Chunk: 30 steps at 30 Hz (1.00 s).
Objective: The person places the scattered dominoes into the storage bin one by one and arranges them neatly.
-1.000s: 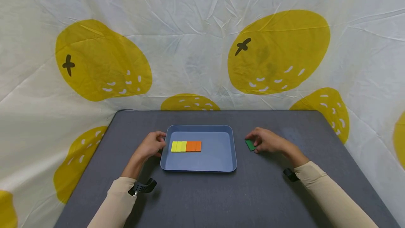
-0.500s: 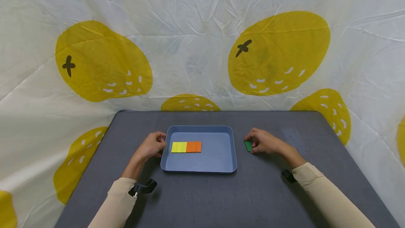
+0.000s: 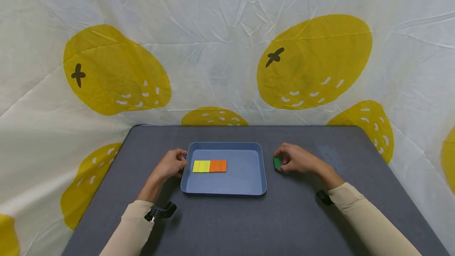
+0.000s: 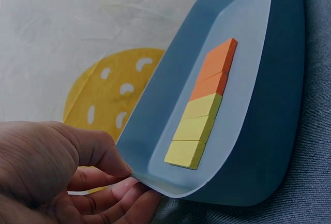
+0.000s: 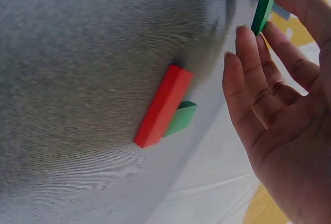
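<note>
In the left wrist view my left hand (image 4: 77,172) pinches the rim of the blue tray (image 4: 279,131), thumb on top and fingers below. Inside the tray, yellow wooden blocks (image 4: 191,128) and orange blocks (image 4: 214,69) lie flat in one straight row. My right hand (image 3: 296,158) is to the right of the tray in the head view. It pinches a small green block (image 5: 262,11) between thumb and fingertips. On the table in the right wrist view lie a red block (image 5: 163,105) and another green block (image 5: 181,118) partly behind it; the head view does not show these two.
The dark grey table (image 3: 227,224) runs up to a white curtain (image 3: 213,70) printed with yellow fruit. The tray's right wall (image 3: 264,169) stands a short way left of the right hand. Dark straps (image 3: 161,211) sit at both wrists.
My right hand has shifted slightly left toward the tray with the green block, which has turned a little. The left hand keeps its hold on the tray, and the row of blocks is unchanged.
</note>
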Tool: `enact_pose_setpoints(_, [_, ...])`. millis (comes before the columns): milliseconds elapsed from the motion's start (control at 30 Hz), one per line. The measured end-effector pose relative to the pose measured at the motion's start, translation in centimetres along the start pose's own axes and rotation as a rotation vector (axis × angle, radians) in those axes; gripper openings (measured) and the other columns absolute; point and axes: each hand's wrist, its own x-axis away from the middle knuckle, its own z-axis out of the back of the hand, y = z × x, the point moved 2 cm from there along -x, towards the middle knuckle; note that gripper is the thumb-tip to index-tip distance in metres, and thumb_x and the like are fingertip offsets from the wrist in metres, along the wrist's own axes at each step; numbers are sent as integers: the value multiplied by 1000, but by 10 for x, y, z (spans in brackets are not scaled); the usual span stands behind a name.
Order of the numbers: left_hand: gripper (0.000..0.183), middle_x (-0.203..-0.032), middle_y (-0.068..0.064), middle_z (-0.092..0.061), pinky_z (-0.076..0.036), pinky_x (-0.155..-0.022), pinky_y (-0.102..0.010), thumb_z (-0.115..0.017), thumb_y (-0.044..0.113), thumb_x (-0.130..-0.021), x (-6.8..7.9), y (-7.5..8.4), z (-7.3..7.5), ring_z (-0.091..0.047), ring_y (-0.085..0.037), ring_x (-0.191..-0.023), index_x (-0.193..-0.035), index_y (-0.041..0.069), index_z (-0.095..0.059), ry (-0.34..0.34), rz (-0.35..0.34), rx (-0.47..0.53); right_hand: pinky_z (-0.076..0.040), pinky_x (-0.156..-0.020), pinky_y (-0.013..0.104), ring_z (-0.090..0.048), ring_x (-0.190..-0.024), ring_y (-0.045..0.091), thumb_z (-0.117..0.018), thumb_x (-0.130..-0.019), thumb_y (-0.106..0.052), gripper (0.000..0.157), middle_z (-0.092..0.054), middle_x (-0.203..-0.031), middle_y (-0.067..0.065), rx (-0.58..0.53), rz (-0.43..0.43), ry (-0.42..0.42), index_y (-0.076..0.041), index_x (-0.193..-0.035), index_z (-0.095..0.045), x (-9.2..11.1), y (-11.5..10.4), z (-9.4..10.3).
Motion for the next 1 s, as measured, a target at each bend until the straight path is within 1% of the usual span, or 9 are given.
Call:
enact_pose_setpoints(67, [47,-97,-14,-59,-58,-63,-39,-56,1,-92,0,0,0,-57,-24,-83,-139,-6,-52,1,0,-4,-53,-71,25,-62,-83,15,-83,-82,-15,39,-64,-107,8,-6,-9,10,-1,-116,-69,-1,-4,1])
enact_pose_setpoints(167, [47,-97,-14,-59,-58,-62,-39,-56,1,-92,-1,-1,-1,-58,-24,-83,-139,-6,-52,3,1,-3,-53,-70,26,-63,-83,17,-82,-83,-16,39,-65,-108,9,-20,0,20,-1,-117,-68,-3,-10,5])
enact_pose_setpoints(367, [46,-99,-15,-59,-58,-62,-40,-57,1,-93,-2,-1,-1,-57,-25,-85,-139,-5,-52,-2,1,0,-54,-67,26,-64,-82,14,-83,-84,-19,39,-66,-107,5,-41,-2,31,-5,-118,-68,-9,-21,10])
enact_pose_setpoints(500, [46,-99,-15,-59,-58,-63,-40,-56,1,-93,-1,-2,-1,-57,-26,-86,-139,-5,-52,-5,1,-1,-55,-71,26,-65,-85,14,-83,-85,-23,43,-66,-106,4,-35,5,35,-4,-120,-68,-13,-29,11])
enact_pose_setpoints(733, [46,-99,-15,-59,-59,-63,-40,-56,1,-94,0,0,0,-56,-26,-86,-139,-5,-51,-9,-3,3,-55,-75,28,-65,-85,14,-81,-86,-22,43,-62,-108,4,-25,28,-9,-3,-123,-68,-25,-50,14])
enact_pose_setpoints(1000, [46,-99,-15,-59,-59,-62,-40,-56,0,-93,-1,0,-1,-57,-25,-86,-139,-6,-52,-5,3,1,-55,-77,28,-64,-86,11,-81,-86,-22,41,-62,-111,3,-15,41,-53,-7,-122,-68,-39,-69,13])
